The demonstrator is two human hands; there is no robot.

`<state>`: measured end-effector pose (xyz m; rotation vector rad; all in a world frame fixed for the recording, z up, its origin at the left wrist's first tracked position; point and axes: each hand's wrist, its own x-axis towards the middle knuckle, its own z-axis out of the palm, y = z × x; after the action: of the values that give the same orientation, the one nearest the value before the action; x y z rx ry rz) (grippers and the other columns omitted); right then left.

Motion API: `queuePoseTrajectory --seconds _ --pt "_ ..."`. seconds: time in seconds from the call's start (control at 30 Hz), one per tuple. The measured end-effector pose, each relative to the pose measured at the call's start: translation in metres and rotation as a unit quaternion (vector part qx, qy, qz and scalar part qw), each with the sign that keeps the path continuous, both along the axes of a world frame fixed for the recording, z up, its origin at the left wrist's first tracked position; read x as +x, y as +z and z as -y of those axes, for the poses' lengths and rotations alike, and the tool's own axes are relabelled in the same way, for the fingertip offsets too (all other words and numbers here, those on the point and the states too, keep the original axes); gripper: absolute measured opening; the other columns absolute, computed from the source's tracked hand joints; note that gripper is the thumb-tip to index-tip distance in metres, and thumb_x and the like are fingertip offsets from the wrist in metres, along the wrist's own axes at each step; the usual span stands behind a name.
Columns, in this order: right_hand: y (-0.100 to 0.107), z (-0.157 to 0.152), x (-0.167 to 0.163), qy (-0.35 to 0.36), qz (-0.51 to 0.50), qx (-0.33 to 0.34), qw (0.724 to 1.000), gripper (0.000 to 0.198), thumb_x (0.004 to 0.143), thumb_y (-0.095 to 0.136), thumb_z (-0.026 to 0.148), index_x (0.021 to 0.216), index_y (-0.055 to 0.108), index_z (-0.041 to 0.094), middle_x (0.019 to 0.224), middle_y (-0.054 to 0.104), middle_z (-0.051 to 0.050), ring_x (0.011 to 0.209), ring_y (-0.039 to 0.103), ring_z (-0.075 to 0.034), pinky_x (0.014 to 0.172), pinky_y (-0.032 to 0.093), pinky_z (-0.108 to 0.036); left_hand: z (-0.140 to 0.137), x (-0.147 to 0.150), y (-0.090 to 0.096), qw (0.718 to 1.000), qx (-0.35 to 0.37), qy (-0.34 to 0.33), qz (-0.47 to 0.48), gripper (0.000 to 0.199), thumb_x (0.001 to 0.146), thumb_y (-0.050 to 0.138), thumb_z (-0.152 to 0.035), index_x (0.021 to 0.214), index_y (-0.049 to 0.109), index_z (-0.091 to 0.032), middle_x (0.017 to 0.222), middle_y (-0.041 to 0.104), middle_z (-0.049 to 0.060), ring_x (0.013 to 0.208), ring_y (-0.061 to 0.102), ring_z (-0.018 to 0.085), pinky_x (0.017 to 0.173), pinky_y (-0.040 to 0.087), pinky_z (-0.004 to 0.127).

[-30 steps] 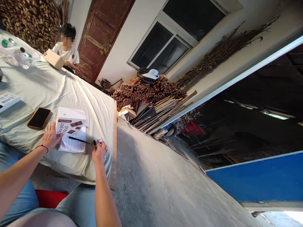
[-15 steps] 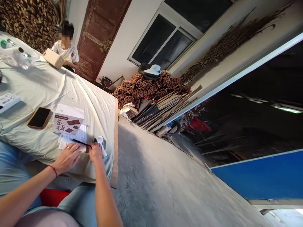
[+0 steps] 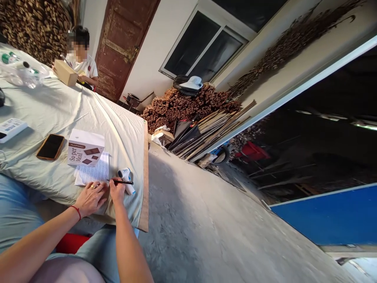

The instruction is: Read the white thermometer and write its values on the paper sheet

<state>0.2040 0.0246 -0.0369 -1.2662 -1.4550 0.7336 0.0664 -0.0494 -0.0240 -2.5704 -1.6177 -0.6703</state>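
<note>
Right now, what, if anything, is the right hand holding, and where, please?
The right hand holds the black pen near its end by the paper.

The pen (image 3: 126,182) was coloured black; the white paper (image 3: 94,173) was patterned with rows of script. The white Super Meal box (image 3: 85,149) was printed with brown bars, the white thermometer gun (image 3: 125,173) trimmed in blue.

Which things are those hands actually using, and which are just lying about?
In use:
- black pen, in the right hand
- handwritten paper, at the left hand's fingertips

Apparently just lying about:
- Super Meal box
- phone
- white-and-blue device
- plastic bottles
</note>
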Motion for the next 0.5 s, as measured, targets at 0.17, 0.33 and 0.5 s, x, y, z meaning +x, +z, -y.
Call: queuePoseTrajectory --seconds 0.17,0.33,0.5 --pt "-0.0005 -0.0006 0.002 0.007 0.034 0.013 0.999 0.016 0.08 0.053 0.036 0.069 0.053 0.024 0.066 0.063 -0.004 0.067 0.058 -0.021 0.071 0.049 -0.032 -0.0018 0.0009 -0.0027 1.0 0.005 0.009 -0.001 0.038 0.091 0.051 -0.032 0.128 0.059 -0.025 0.128 0.062 0.007 0.118 0.052 0.025 0.099 0.039 0.043" --pt "-0.0004 -0.0012 0.0018 0.011 0.056 0.011 0.998 0.012 0.078 0.052 0.03 0.069 0.055 0.023 0.068 0.066 -0.005 0.071 0.061 -0.021 0.075 0.05 -0.033 -0.0013 0.0019 -0.0019 1.0 0.005 0.006 0.002 0.04 0.091 0.051 -0.031 0.13 0.058 -0.026 0.131 0.061 0.007 0.118 0.053 0.025 0.101 0.039 0.043" --pt "0.0022 0.0011 0.0009 0.007 0.059 0.009 0.998 0.011 0.078 0.052 0.028 0.069 0.056 0.023 0.068 0.066 -0.004 0.069 0.061 -0.02 0.073 0.051 -0.032 -0.0009 0.002 -0.0019 1.0 0.001 0.008 0.009 0.042 0.091 0.05 -0.03 0.132 0.057 -0.026 0.132 0.061 0.007 0.119 0.052 0.026 0.102 0.039 0.044"
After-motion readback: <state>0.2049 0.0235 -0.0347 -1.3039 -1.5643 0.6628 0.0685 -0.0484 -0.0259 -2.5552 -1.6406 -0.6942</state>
